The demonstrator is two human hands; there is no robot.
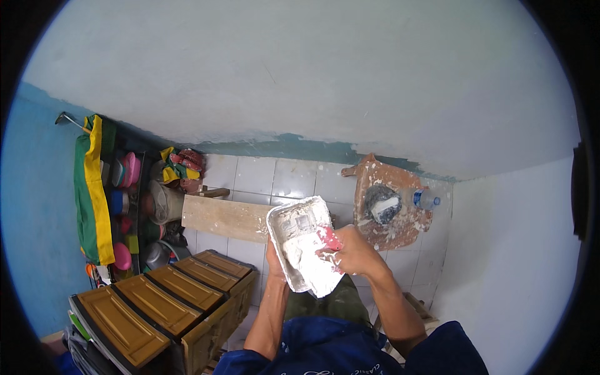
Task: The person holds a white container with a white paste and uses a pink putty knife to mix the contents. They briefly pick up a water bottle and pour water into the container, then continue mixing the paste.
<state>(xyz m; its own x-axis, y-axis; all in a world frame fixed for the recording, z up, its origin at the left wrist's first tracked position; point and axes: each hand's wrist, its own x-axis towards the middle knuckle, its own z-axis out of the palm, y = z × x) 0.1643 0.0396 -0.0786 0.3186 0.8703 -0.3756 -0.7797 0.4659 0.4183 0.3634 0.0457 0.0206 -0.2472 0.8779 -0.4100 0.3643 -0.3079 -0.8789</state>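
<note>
A white rectangular tub (280,234) smeared with wet white putty is held up in front of me. My left hand (274,261) grips it from its left side and underneath, with most of the fingers hidden behind the tub. My right hand (356,251) is closed around the red handle of a putty knife (329,238), which is spattered with white. Thick white putty (315,265) covers the near half of the tub and hides the knife's blade.
Below lies a wooden plank (225,217) over the tiled floor. A stained brown plastic table (369,178) bears a dark putty-smeared bowl (382,205) and a clear bottle (426,199). Brown drawers (169,306) and a cluttered rack stand left. A partly coated wall (300,81) rises ahead.
</note>
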